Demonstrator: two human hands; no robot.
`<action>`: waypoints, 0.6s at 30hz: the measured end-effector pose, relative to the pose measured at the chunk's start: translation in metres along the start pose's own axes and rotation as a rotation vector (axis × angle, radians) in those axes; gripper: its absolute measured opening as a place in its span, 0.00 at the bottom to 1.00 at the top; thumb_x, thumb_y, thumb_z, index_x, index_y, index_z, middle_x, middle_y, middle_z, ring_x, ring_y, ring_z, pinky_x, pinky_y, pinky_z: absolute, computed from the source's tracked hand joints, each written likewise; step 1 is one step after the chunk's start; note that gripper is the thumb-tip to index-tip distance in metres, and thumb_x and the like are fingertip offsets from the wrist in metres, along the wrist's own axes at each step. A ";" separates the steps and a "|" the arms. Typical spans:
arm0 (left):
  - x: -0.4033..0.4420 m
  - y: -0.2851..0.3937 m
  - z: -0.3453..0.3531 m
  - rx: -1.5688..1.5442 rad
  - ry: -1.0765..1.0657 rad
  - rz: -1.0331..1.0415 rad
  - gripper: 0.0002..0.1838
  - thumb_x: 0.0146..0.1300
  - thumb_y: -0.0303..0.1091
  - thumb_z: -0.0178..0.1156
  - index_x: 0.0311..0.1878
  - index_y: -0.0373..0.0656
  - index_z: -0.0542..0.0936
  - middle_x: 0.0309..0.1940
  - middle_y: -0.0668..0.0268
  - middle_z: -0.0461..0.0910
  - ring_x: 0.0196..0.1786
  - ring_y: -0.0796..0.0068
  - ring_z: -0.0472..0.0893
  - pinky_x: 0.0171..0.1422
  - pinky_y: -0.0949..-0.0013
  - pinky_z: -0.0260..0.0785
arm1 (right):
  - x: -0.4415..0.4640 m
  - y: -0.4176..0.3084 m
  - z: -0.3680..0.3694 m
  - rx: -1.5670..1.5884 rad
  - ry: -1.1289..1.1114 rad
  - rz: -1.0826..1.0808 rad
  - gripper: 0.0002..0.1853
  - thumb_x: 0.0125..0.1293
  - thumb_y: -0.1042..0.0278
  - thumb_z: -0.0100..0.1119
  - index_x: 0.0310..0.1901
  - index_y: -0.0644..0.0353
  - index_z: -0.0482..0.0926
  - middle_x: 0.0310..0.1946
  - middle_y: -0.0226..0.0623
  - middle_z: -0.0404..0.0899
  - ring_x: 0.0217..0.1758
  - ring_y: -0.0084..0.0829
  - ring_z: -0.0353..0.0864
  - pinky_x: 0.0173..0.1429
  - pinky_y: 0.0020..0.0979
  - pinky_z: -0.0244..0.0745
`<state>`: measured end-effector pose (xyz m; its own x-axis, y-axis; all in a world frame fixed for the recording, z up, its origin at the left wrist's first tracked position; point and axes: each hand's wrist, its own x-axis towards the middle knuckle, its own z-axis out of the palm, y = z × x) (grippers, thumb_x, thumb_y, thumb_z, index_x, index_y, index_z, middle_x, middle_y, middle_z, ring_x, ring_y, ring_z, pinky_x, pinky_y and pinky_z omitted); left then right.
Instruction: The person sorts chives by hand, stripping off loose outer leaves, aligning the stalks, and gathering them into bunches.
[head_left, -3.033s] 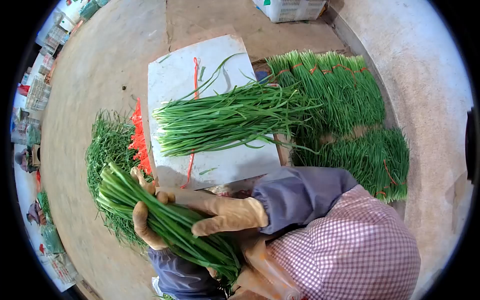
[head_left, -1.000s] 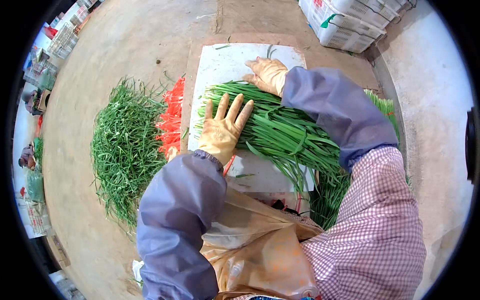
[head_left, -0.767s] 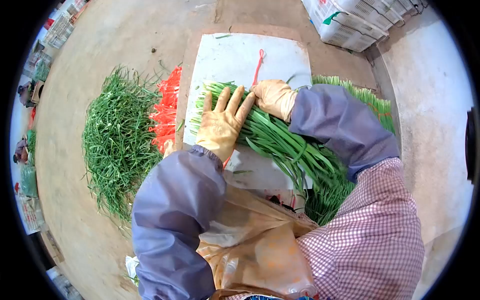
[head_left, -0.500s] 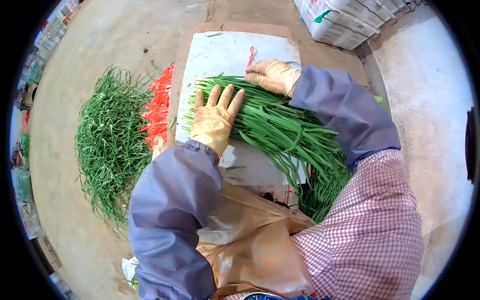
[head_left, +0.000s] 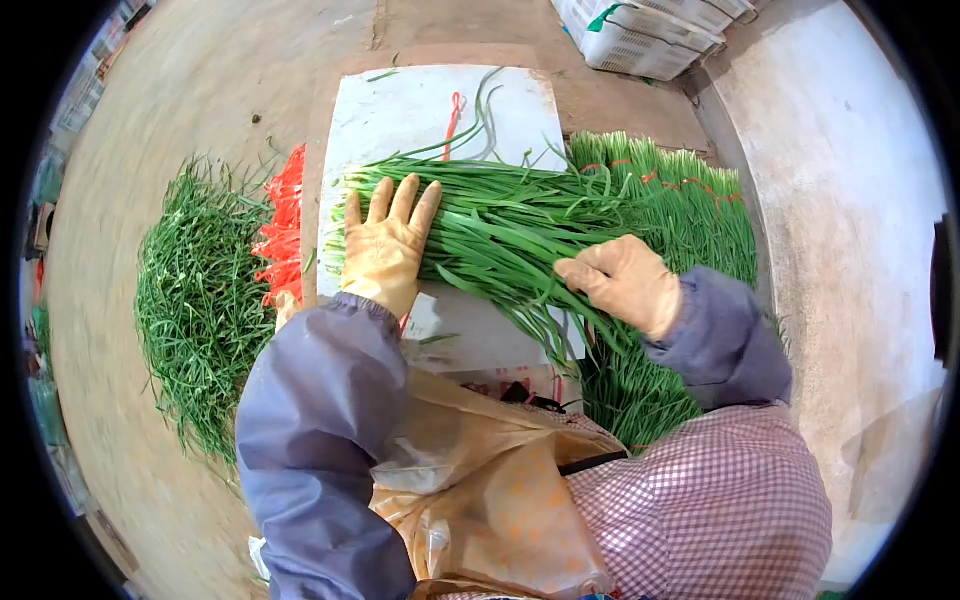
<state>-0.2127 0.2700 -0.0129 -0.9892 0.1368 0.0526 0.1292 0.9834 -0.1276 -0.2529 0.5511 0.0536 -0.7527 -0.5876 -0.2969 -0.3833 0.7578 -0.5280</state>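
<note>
Long garlic chives (head_left: 500, 205) lie in a thick pile across a white board (head_left: 385, 125), their pale cut ends to the left. My left hand (head_left: 385, 250), in a tan glove, rests flat on the pile near those ends, fingers spread. At the leafy right part, my gloved right hand (head_left: 630, 285) is closed, thumb and fingers pinching some leaves; its fingertips are partly hidden. A few loose leaves curve up over the far part of the board. A red tie (head_left: 454, 120) lies there, one end running under the chives.
Bound chive bundles (head_left: 680, 210) with red ties stand to the right, beside the wall. Red plastic strips (head_left: 284, 225) hang along the board's left side. A heap of loose greens (head_left: 200, 310) lies on the floor at left. White crates (head_left: 645, 40) stand at the back right.
My right hand has moved from the pile's far edge toward me and to the right, closing on leaves. My left hand stays on the pile. Several bound bundles have come into view.
</note>
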 end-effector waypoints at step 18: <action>-0.003 0.003 0.008 0.073 -0.004 -0.010 0.60 0.44 0.44 0.76 0.78 0.55 0.48 0.76 0.62 0.53 0.77 0.55 0.53 0.78 0.41 0.42 | 0.013 0.009 0.002 1.058 0.633 -0.015 0.12 0.73 0.64 0.53 0.39 0.65 0.80 0.25 0.32 0.79 0.21 0.19 0.73 0.24 0.23 0.69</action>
<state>-0.2098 0.2721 -0.0214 -0.9908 0.1259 0.0500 0.1136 0.9735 -0.1986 -0.2649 0.5493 0.0432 -0.9914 -0.1306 -0.0029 0.0060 -0.0232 -0.9997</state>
